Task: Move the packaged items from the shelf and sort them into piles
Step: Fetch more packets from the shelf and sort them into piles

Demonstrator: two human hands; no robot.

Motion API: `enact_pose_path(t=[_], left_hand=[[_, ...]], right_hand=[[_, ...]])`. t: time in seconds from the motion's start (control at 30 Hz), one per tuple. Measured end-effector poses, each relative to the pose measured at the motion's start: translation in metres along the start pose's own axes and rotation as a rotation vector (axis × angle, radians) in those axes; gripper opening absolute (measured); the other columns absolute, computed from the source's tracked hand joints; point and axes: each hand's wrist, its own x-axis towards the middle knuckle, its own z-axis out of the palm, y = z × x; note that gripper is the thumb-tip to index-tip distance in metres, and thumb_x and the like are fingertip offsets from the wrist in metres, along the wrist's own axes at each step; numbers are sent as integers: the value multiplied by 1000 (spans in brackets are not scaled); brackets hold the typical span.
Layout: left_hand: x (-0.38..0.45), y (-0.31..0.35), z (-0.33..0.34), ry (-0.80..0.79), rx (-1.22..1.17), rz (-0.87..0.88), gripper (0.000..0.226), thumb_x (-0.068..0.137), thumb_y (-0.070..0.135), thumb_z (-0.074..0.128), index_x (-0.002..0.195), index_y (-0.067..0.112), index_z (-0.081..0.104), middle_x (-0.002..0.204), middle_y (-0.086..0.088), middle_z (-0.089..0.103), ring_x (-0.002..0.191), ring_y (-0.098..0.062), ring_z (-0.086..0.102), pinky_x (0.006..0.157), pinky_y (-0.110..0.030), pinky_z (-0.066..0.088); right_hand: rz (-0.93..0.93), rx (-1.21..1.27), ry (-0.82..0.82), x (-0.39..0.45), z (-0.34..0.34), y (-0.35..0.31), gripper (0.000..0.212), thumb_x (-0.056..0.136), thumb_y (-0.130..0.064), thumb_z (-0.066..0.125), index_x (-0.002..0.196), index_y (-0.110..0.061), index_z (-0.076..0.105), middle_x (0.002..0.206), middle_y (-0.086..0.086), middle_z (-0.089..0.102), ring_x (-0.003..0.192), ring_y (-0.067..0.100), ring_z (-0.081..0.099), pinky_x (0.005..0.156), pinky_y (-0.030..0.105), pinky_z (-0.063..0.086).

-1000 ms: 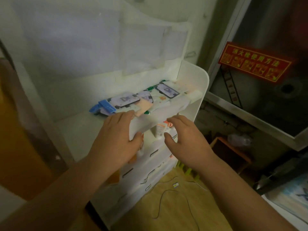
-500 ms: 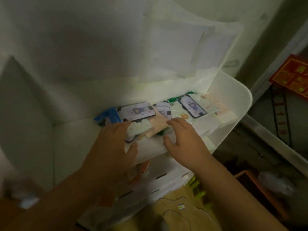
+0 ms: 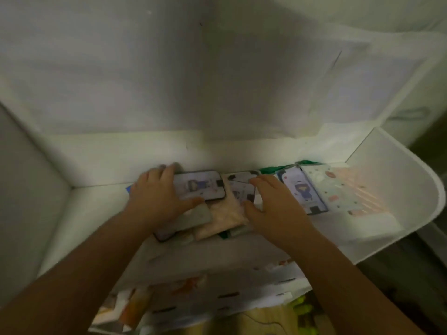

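Reaching into the top tray of a white shelf (image 3: 396,189), right at the start of the job: nothing lifted out yet, no piles made. Flat packaged items (image 3: 314,189) lying in a messy row along the back of the tray, some on top of others.

Left hand (image 3: 154,199) resting on the left end of the row, fingers laid over the far edge of a black-edged pack (image 3: 200,186) with a little cartoon on it, thumb pressing at its near edge, so looks like gripping that pack. Right hand (image 3: 271,204) lying flat on the middle packs, fingers fairly straight and a bit spread, thumb touching a pale pink pack (image 3: 225,216).

Next, probably: gathering a few packs together, lifting them over the low front wall, carrying them somewhere flat for sorting. Calls for a firm hold, since thin slippery packs may slide apart.

Hard to make out: dim light and blur everywhere. Pictures on the packs too fuzzy to read. Blue and green bits peeking out from under the heap, mostly covered. Lower drawers half hidden by the arms. No sorting place in sight.
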Motion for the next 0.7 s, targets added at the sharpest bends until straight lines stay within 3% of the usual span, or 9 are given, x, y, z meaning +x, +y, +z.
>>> enact_pose_path(t=[0.17,0.3,0.5,0.63,0.7], left_hand=[[16,5,5,-142,62,-22,113,62,87,55,152,29,18,157,-3,28,140,-28,31,115,-48,29],[19,11,5,-114,84,-54,113,59,84,63,151,32,21,155,-3,29,139,-30,31,113,-50,30],[9,17,2,13,53,-75,115,48,79,74,145,42,25,143,-2,35,126,-32,39,103,-49,38],[-3,11,-1,150,-100,-84,100,52,56,88,139,33,43,125,-3,39,114,-30,43,95,-42,45],[-8,6,-5,242,-174,-77,85,58,39,91,132,26,53,117,-3,41,107,-28,48,89,-39,49]], right_hand=[[-45,24,-42,12,0,20,44,96,-32,54,137,-18,46,139,1,48,124,16,45,95,16,27],[-104,69,-47,17,5,31,40,94,-33,56,131,-21,49,130,-1,50,114,14,49,99,27,45],[-161,91,-41,23,7,38,35,92,-34,56,125,-24,51,120,-7,51,104,8,49,92,28,49],[-177,81,-50,25,7,42,38,93,-33,55,129,-22,49,123,-6,49,108,7,46,89,19,37],[-176,97,-62,28,7,43,39,93,-33,56,130,-21,49,123,-5,50,108,9,47,90,23,42]])
